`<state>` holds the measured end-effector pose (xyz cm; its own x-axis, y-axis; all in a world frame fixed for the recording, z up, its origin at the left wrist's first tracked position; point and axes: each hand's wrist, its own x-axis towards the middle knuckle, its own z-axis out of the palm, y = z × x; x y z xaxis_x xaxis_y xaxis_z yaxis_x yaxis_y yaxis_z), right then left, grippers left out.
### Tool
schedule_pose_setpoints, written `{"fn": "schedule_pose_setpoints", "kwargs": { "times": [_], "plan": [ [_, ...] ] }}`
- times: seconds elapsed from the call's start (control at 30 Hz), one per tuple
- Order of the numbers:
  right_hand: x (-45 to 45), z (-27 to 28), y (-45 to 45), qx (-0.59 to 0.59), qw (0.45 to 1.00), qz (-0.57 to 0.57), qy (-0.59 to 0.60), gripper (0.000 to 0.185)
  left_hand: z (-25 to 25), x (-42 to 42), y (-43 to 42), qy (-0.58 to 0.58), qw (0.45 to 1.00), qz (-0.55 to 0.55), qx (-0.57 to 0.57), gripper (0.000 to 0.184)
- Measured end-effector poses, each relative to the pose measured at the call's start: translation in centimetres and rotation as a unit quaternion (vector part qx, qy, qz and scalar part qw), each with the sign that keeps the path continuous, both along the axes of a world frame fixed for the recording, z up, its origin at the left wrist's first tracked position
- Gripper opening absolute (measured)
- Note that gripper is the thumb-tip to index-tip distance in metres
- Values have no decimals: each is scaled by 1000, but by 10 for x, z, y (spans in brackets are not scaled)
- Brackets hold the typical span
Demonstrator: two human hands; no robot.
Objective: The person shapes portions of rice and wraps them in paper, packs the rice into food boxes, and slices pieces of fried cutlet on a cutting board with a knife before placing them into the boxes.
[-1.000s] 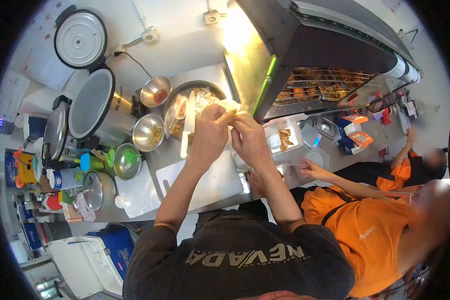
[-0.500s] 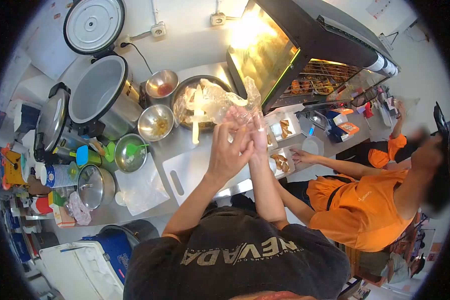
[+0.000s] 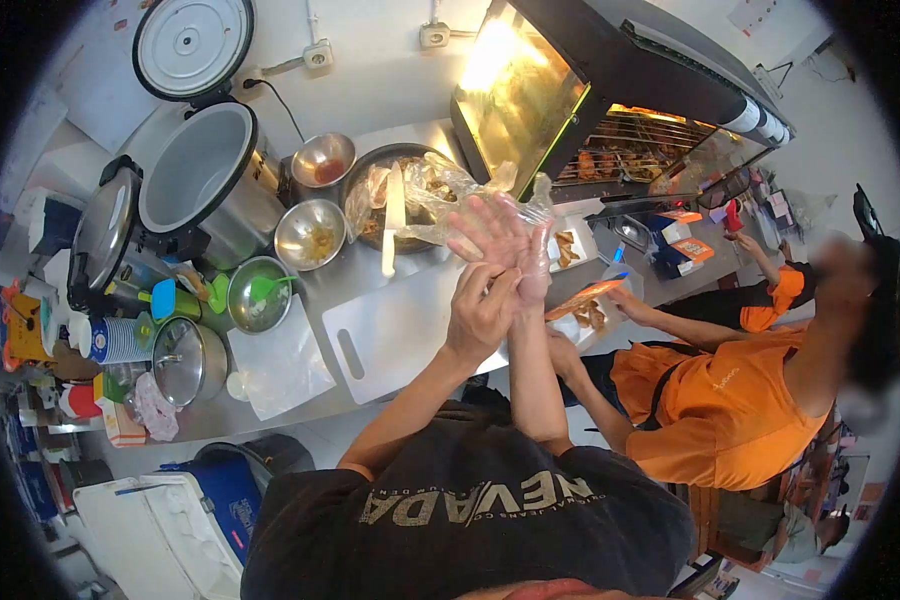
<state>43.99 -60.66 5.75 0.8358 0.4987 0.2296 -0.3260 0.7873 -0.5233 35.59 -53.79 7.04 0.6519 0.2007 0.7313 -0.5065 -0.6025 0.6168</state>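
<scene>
My right hand (image 3: 498, 238) is held up over the counter, its fingers spread inside a thin clear plastic glove (image 3: 538, 262). My left hand (image 3: 482, 312) is closed in a pinch on the glove's cuff at the right wrist. Beyond my hands, a wide dark pan (image 3: 358, 178) holds food and crumpled clear plastic. A knife (image 3: 394, 215) with a pale blade lies across the pan's near left side. Below my left hand is a white cutting board (image 3: 385, 335) with a slot handle.
Metal bowls (image 3: 312, 240) and large open cookers (image 3: 195, 165) line the left. A lit glass food warmer (image 3: 610, 110) stands at back right. A co-worker in an orange shirt (image 3: 730, 405) holds an orange-lidded food box (image 3: 592, 298) close on my right. A cooler (image 3: 160, 520) sits below left.
The plastic glove has gone further down over my right hand, whose fingers have spread. My left hand has shifted to the right wrist. The co-worker has brought an orange lid over a food box.
</scene>
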Motion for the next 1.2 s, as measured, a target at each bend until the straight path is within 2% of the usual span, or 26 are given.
{"fn": "schedule_pose_setpoints", "kwargs": {
  "times": [0.03,0.13,0.23,0.33,0.37,0.43,0.5,0.6,0.63,0.73,0.77,0.83,0.87,0.9,0.93,0.97,1.0,1.03,1.07,1.1,1.13,1.2],
  "plan": [
    [1,6,-3,-30,999,-13,-3,87,-1,1,-5,2,1000,0,-7,13],
    [13,15,-13,14,1000,19,-9,87,-5,6,-22,5,1000,-1,-24,11],
    [38,0,-25,-16,1000,11,-9,90,-8,7,-40,17,999,2,-47,11],
    [59,-5,-26,-46,995,-56,62,94,-12,19,-54,25,998,4,-61,13],
    [65,-2,-33,-44,997,-47,36,101,-11,22,-59,26,998,9,-56,13],
    [68,5,-41,-20,997,-54,60,108,-17,27,-68,27,999,9,-43,14],
    [71,7,-52,47,996,-50,64,107,-22,28,-78,43,998,-6,-37,13],
    [84,-10,-74,131,981,-66,131,99,-31,30,-102,61,998,-18,-30,10],
    [97,-20,-82,178,971,-42,154,82,-36,30,-107,74,996,-28,-30,8],
    [104,-38,-119,123,969,-106,185,65,-60,26,-114,171,980,-74,-69,7],
    [108,-50,-141,162,960,-71,217,56,-74,23,-108,213,969,-89,-87,10],
    [115,-73,-187,78,970,-97,210,48,-128,16,-95,308,937,-18,-162,18],
    [120,-78,-208,-60,963,-173,196,44,-154,24,-87,346,917,14,-198,22],
    [122,-84,-230,-200,931,-246,182,41,-172,35,-80,368,913,62,-162,27],
    [134,-108,-252,-385,862,-291,157,39,-188,45,-73,392,905,109,-125,33],
    [154,-131,-269,-553,757,-324,125,36,-205,54,-65,413,894,155,-86,38],
    [168,-138,-283,-739,597,-308,53,33,-230,58,-56,448,879,154,-58,41],
    [181,-143,-293,-876,397,-272,-22,31,-256,67,-47,480,864,150,-29,43],
    [191,-158,-299,-904,366,-220,-31,30,-269,79,-44,507,850,143,1,46],
    [201,-179,-303,-927,332,-170,-39,30,-252,88,-45,571,812,117,12,48],
    [211,-192,-308,-946,296,-121,-44,29,-255,94,-45,566,818,98,26,46],
    [229,-197,-296,-964,263,-37,-15,31,-272,102,-34,556,827,64,49,42]
  ]
}}
